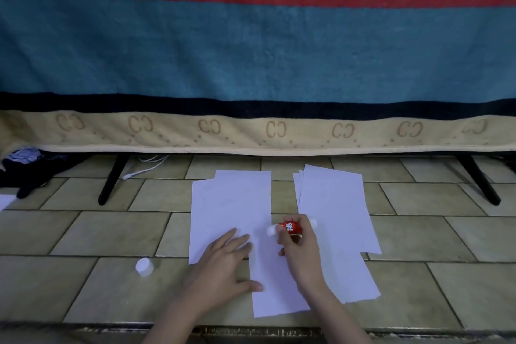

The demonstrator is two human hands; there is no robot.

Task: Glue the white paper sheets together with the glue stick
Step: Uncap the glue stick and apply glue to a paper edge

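Several white paper sheets lie on the tiled floor. One pile (231, 204) is at the centre, a second stack (332, 204) is to its right, and a nearer sheet (276, 282) lies under my hands. My left hand (226, 262) rests flat with spread fingers on the left edge of that near sheet. My right hand (300, 248) grips a red glue stick (290, 227), held sideways with its white glue end pointing left, just above the paper. The stick's white cap (144, 266) stands on the floor to the left.
A blue, red and beige blanket (251, 64) hangs over a bed at the back, with black legs (111, 179) (480, 181) at each side. A white cable (145, 165) and dark clothes (25, 173) lie under it at left. A ledge (251, 332) crosses the near edge.
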